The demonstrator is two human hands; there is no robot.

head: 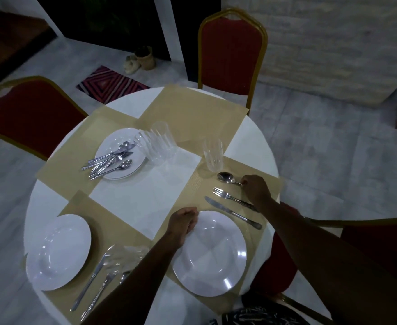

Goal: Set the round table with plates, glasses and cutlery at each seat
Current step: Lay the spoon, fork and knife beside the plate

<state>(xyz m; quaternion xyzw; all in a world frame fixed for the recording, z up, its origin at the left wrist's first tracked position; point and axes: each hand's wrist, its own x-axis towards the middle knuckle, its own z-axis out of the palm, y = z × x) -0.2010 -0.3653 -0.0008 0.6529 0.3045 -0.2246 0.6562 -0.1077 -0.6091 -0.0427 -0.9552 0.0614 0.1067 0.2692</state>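
My right hand (256, 190) pinches the handle of a spoon (226, 177) lying on the right placemat, beyond a fork (230, 197) and a knife (232, 212). My left hand (183, 222) grips the far rim of the white plate (210, 253) on that mat. One glass (213, 155) stands upright above the spoon. Two more glasses (156, 144) sit together near the table's middle. A far-left plate (120, 153) carries several loose pieces of cutlery (109, 161). The near-left plate (59, 250) has a knife, fork and spoon (99, 282) beside it, and a glass (124, 256) partly hidden by my left forearm.
The round white table (251, 146) has four beige placemats; the far one (192, 109) is bare. Red chairs with gold frames stand at the far side (231, 50), the left (31, 118) and the right (380, 242). A patterned rug (110, 84) lies on the floor beyond.
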